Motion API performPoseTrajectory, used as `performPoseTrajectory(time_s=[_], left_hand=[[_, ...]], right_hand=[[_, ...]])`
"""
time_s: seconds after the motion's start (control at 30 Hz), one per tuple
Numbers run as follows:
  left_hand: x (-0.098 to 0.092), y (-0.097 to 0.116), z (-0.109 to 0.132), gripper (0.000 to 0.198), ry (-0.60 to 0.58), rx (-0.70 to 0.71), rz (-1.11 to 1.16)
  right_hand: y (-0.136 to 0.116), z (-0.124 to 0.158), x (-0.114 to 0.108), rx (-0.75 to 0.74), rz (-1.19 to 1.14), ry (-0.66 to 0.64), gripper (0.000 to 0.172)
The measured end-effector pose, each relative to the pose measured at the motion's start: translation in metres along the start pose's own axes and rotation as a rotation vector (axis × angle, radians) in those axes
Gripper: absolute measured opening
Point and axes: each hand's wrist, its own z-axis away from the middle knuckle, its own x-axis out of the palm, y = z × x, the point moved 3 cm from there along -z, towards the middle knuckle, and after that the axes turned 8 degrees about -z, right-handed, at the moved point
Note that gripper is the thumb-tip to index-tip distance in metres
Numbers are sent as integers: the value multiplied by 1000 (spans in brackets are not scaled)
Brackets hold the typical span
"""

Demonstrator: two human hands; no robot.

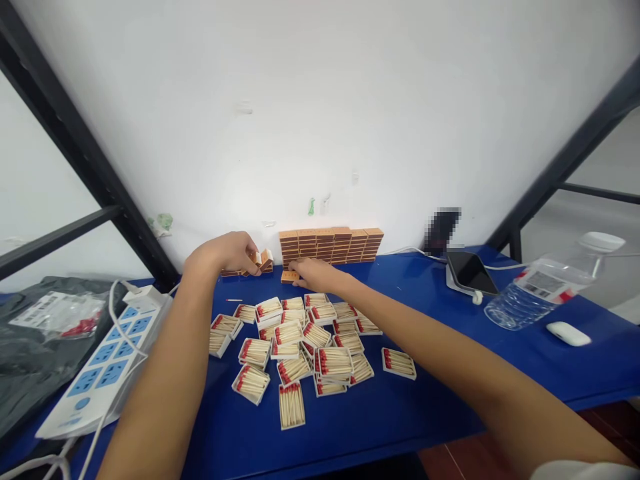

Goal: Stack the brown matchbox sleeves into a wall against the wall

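My left hand (pixel 231 251) is at the back left of the table, its fingers closed on a small orange matchbox sleeve (pixel 255 259). Touching or just beside it is another matchbox sleeve (pixel 267 257), tilted; several more lie under and behind the hand, partly hidden. My right hand (pixel 315 273) has its fingertips closed on an orange matchbox (pixel 289 277) lying flat on the table. Right behind that hand rises a stack of matchboxes (pixel 330 245) against the wall. In front of both hands lies a heap of white matchbox trays (pixel 300 333) filled with red-tipped matches.
A single match (pixel 234 300) lies left of the heap, and one filled tray (pixel 399 363) sits apart on the right. A white power strip (pixel 107 360) and a dark plastic bag (pixel 45 347) are at left. A phone (pixel 471 272), a water bottle (pixel 547 283) and a white case (pixel 569 334) stand at right.
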Motion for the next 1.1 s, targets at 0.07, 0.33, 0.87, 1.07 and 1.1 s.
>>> performPoseTrajectory(time_s=[0.07,0.33,0.87,1.07,1.1], left_hand=[[0,2,1,19,9,-2,0],[1,6,-2,20,70,14,-15],[-4,51,13,17,189,107,-36],[-3,80,17,16,278,194,-111],[-3,84,18,16,290,205,-119]], right_hand=[[6,11,-12,-20,-74,40,35],[109,99,-120,285,-318,389,36],[117,91,-128,273,-209,548,22],[20,67,-110,18,-723,197,45],[7,63,-104,-11,-774,153,49]])
